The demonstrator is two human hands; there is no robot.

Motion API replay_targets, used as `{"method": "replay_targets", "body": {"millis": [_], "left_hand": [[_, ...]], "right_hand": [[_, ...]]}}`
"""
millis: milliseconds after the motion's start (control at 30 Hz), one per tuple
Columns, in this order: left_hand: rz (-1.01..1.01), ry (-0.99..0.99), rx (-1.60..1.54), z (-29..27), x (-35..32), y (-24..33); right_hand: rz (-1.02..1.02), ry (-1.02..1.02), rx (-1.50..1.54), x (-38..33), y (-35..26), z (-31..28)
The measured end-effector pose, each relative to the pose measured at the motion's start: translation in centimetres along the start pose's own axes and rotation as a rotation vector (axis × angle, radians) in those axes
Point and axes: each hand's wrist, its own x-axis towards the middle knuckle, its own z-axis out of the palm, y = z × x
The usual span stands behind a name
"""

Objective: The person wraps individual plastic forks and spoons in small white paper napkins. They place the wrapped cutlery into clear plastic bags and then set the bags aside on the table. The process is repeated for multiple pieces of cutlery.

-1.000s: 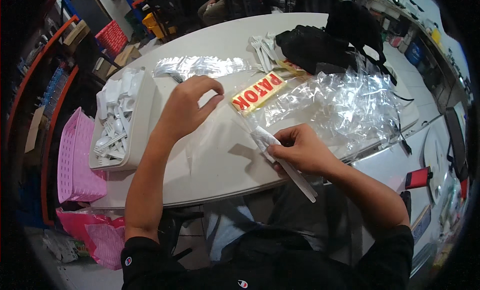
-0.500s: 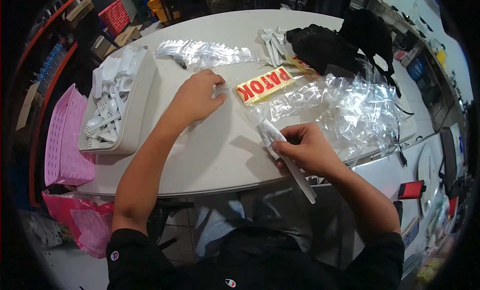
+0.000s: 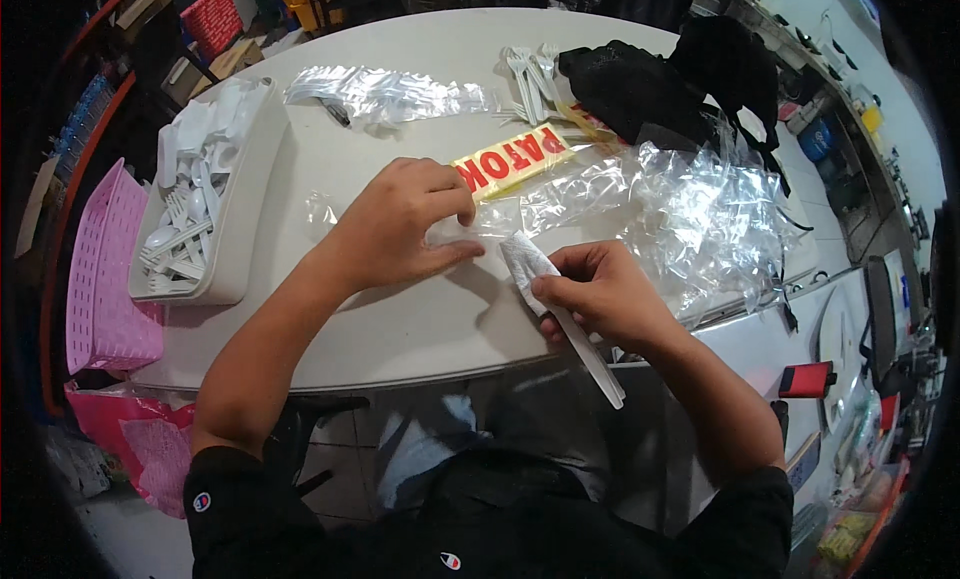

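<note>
My right hand [image 3: 612, 291] is closed round white plastic cutlery [image 3: 590, 364], its handles pointing down toward me past the table edge. A white paper napkin [image 3: 524, 263] is wrapped round the upper end; which utensils are inside is hidden. My left hand [image 3: 405, 224] hovers just left of it with nothing in it, thumb and fingers apart and curved toward the napkin. Beyond the hands lies a yellow packet [image 3: 512, 162] with red lettering. Left of my left hand, a small crumpled scrap of clear plastic [image 3: 320, 211] rests on the white table [image 3: 300, 329].
A cream bin [image 3: 225, 269] of white plastic spoons and forks stands at left, beside a pink basket [image 3: 110, 269]. Clear plastic sleeves [image 3: 390, 94] lie at the back, near loose forks [image 3: 525, 79]. Crumpled clear plastic [image 3: 700, 224] and a black bag [image 3: 640, 89] cover the right.
My left hand has let go of the clear plastic scrap, now on the table at left, and has come nearer the napkin. The right hand keeps its hold; the view has shifted slightly.
</note>
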Motion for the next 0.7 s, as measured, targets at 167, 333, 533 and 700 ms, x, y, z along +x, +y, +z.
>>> {"method": "replay_targets", "body": {"millis": [167, 333, 533, 700], "left_hand": [[0.04, 0.123, 0.044, 0.8, 0.0, 0.8], [0.008, 0.127, 0.043, 1.1, -0.3, 0.8], [-0.029, 0.092, -0.156, 0.9, -0.1, 1.2], [-0.056, 0.183, -0.244, 1.2, -0.2, 1.6]], "right_hand": [[-0.016, 0.01, 0.042, -0.2, -0.2, 0.1], [-0.011, -0.007, 0.026, 0.1, -0.4, 0.1], [-0.095, -0.035, 0.189, 0.3, 0.5, -0.6], [-0.095, -0.011, 0.38, 0.1, 0.8, -0.9]]}}
